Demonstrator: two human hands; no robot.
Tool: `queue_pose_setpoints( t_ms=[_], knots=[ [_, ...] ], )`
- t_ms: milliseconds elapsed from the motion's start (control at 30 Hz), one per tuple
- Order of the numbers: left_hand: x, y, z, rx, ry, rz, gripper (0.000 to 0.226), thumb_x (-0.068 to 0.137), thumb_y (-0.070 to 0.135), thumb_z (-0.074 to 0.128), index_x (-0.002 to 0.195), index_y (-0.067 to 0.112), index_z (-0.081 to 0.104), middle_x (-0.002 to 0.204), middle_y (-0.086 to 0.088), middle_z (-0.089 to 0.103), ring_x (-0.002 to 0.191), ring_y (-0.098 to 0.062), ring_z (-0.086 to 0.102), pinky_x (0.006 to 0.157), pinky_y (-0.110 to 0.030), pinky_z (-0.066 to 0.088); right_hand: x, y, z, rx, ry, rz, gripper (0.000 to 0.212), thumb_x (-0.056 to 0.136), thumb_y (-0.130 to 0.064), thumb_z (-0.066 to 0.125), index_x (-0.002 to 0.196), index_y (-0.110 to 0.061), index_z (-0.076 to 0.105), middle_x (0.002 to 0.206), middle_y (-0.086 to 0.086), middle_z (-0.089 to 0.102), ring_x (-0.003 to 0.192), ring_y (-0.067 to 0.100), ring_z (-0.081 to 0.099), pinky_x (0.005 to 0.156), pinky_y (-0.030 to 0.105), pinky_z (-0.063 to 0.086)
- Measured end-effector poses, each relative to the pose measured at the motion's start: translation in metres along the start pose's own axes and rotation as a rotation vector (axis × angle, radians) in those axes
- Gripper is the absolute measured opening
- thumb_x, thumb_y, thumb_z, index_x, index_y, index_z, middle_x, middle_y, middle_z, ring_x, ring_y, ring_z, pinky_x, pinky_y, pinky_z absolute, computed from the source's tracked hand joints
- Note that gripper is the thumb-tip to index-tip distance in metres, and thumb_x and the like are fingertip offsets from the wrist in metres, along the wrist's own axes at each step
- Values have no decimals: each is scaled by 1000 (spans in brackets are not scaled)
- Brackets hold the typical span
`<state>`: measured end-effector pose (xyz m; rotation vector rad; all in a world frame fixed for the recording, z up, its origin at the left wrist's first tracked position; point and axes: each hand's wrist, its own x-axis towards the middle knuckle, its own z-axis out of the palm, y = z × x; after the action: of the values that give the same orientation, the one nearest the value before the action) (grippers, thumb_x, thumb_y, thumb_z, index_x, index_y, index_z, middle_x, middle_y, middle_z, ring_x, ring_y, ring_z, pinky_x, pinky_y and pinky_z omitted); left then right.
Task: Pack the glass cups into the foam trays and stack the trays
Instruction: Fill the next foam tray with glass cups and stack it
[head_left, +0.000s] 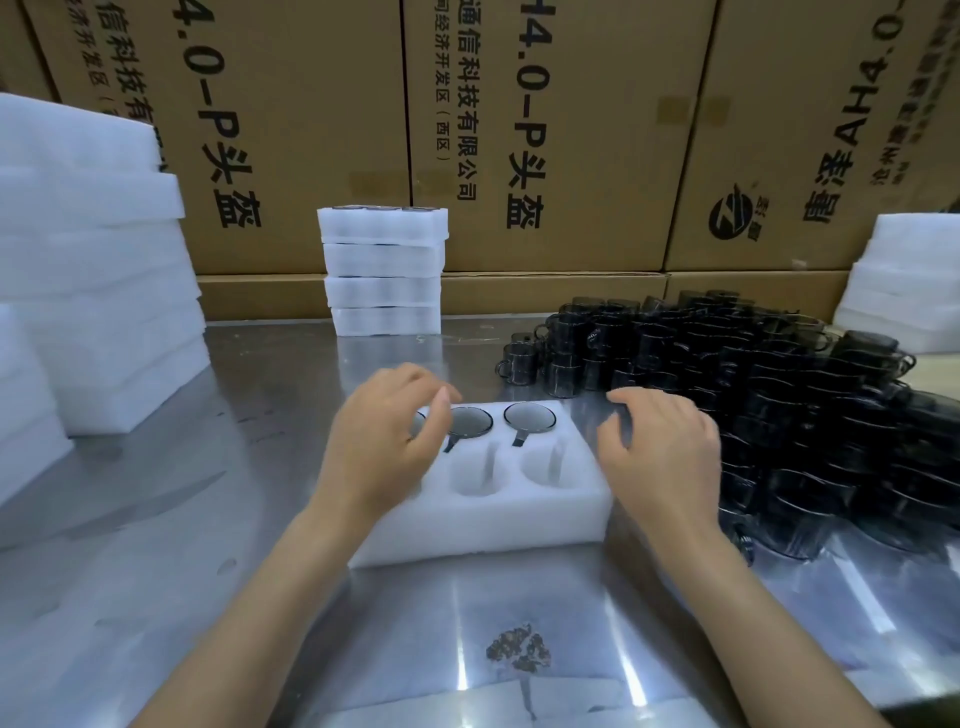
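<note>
A white foam tray (498, 512) with six round pockets lies in the middle of the steel table. Dark glass cups sit in its back row: one (529, 417) at the right, one (471, 421) in the middle, one (418, 422) at the left, mostly hidden under my left hand (387, 449). That hand hovers over the tray's left end, fingers loosely curled, holding nothing. Two front pockets show empty. My right hand (662, 457) hangs at the tray's right end, fingers loosely curled and blurred, beside the heap of dark glass cups (769, 395).
Several filled foam trays are stacked (383, 270) at the back centre. Piles of foam trays stand at the left (98, 270) and far right (904, 280). Cardboard boxes (561, 130) wall off the back. A brown crumbly speck (518, 648) lies near the front edge.
</note>
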<state>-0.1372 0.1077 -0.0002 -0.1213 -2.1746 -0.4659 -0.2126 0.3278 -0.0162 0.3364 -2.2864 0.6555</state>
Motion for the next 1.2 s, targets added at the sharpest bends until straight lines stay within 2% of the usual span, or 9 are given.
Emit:
queue_pose_setpoints(
  t_ms=[133, 300, 467, 600, 700, 867, 1000, 1100, 1200],
  knots=[
    [-15, -11, -10, -127, 81, -132, 39, 89, 36, 34, 78, 19, 68, 81, 14, 60, 79, -11, 54, 69, -26, 41, 3, 13, -7, -214, -121, 163, 33, 88, -20, 48, 118, -17, 62, 114, 4, 63, 108, 28, 50, 88, 39, 32],
    [-24, -27, -11, -355, 171, -416, 33, 86, 27, 41, 70, 23, 69, 82, 10, 66, 81, -2, 58, 70, -14, 41, -13, 9, -20, -284, -110, 182, 29, 87, -17, 53, 114, -13, 63, 106, 10, 60, 98, 32, 49, 79, 40, 33],
    [-24, -33, -9, -501, 203, -589, 31, 81, 26, 41, 71, 21, 70, 83, 8, 69, 87, -11, 63, 77, -32, 48, -40, 18, -29, -364, -178, 218, 33, 86, -20, 57, 119, -16, 57, 112, 8, 54, 94, 28, 54, 88, 39, 24],
    [-25, -35, -8, -508, 222, -612, 31, 79, 27, 40, 70, 21, 70, 81, 7, 70, 82, -8, 62, 73, -28, 47, -44, 19, -35, -314, -175, 238, 47, 82, -18, 66, 127, -10, 52, 103, 14, 53, 86, 32, 56, 94, 42, 20],
    [-25, -34, -8, -523, 224, -622, 31, 80, 26, 41, 71, 20, 70, 80, 7, 70, 79, -6, 62, 71, -26, 47, -44, 16, -39, -325, -261, 252, 46, 87, -21, 61, 130, -15, 47, 104, 7, 58, 92, 27, 58, 92, 39, 18],
    [-26, -33, -10, -547, 238, -616, 30, 80, 25, 41, 71, 17, 69, 79, 5, 69, 76, -7, 61, 70, -26, 47, -44, 4, -39, -116, -62, 102, 30, 82, -8, 66, 112, -15, 63, 86, 2, 61, 86, 27, 59, 85, 37, 21],
    [-27, -30, -8, -558, 224, -596, 30, 80, 26, 41, 70, 21, 69, 78, 5, 69, 75, -7, 59, 68, -20, 45, -42, -20, -37, 170, 139, -206, 26, 78, -9, 62, 104, -12, 67, 89, 0, 66, 97, 26, 60, 94, 35, 28],
    [-28, -29, -5, -570, 211, -584, 31, 80, 27, 41, 72, 18, 69, 79, 3, 69, 72, -2, 56, 65, -13, 44, -42, -54, -27, 496, 28, -383, 19, 80, 2, 64, 97, -7, 68, 92, 0, 67, 113, 21, 54, 102, 23, 34],
    [-27, -32, -4, -623, 200, -609, 28, 82, 24, 42, 73, 19, 68, 81, 4, 68, 76, -4, 57, 69, -15, 43, -40, -89, -19, 734, -155, -396, 18, 81, 1, 62, 95, -11, 64, 91, -9, 63, 120, 3, 45, 98, 5, 28]
  ],
)
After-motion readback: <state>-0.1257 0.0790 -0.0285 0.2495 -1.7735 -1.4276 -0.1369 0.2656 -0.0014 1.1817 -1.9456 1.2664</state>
